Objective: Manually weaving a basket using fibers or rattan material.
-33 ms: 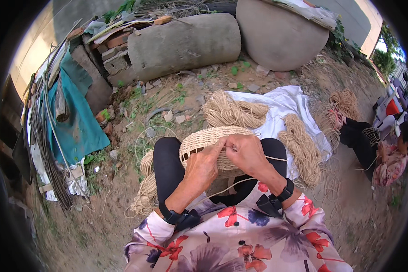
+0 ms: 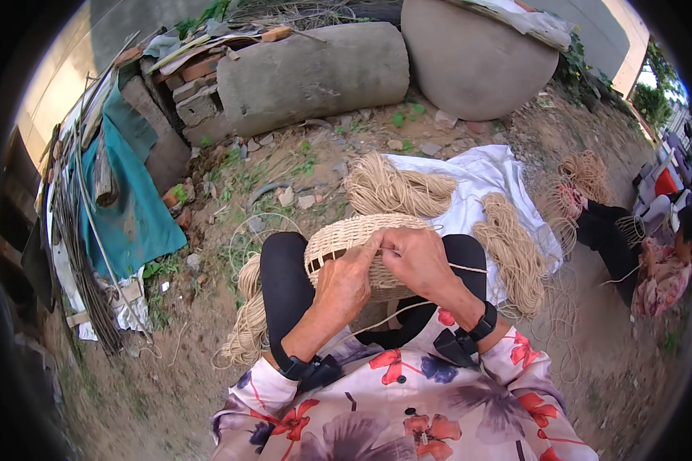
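Observation:
A half-round woven basket of pale straw-coloured cord rests between my knees, with open gaps in the weave at its left side. My left hand is closed on the basket's near side, thumb and fingertips pressed to the weave. Right beside it, my right hand is pinched shut, its fingertips meeting those of the left. A thin cord sticks out to the right from beneath the right hand. Another loose strand trails below the basket toward my lap. The fingers hide the exact spot of the weave they work on.
Bundles of cord lie beyond the basket, on a white sheet at right, and by my left knee. A person with cord sits far right. Concrete pipe, a large grey bowl-shaped vessel and teal cloth stand beyond.

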A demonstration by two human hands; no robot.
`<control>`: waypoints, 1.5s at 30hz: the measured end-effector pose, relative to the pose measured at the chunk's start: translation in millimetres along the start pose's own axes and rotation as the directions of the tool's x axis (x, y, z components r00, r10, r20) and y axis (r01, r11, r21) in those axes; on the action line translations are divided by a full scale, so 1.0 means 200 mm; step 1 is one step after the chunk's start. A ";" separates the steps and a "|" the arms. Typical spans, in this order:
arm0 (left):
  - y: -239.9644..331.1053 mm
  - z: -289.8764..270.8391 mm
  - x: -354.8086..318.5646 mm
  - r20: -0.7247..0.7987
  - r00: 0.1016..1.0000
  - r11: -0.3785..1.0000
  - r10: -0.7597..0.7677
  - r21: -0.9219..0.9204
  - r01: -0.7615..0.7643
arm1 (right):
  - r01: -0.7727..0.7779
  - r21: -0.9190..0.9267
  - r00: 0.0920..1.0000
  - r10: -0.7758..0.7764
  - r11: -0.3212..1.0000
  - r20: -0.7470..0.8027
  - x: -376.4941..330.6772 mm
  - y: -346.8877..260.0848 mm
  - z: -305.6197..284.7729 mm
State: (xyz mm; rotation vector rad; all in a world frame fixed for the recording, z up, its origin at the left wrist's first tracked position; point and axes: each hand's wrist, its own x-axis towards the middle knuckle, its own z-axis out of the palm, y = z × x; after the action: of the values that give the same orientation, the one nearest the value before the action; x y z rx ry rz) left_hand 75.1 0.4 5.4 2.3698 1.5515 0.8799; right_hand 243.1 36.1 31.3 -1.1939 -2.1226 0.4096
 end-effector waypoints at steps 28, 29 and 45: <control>-0.10 -0.14 0.13 0.143 0.955 0.964 0.260 0.019 -0.266 | -0.031 -0.168 0.998 0.039 0.985 0.046 0.00 0.01 0.13; -0.10 -0.14 0.12 0.136 0.960 0.967 0.247 0.024 -0.252 | -0.033 -0.167 0.998 0.041 0.985 0.045 0.00 0.00 0.13; -0.25 -0.25 0.10 -0.014 0.989 0.951 -0.146 -0.279 0.136 | -0.157 -0.125 0.981 0.141 0.980 -0.130 -0.48 0.47 -0.23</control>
State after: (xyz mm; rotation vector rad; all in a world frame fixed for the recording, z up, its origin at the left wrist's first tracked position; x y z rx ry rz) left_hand 14.6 32.1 31.5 2.0334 1.4778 1.0353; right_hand 369.2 2.0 -24.8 -1.4248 -1.9897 0.2562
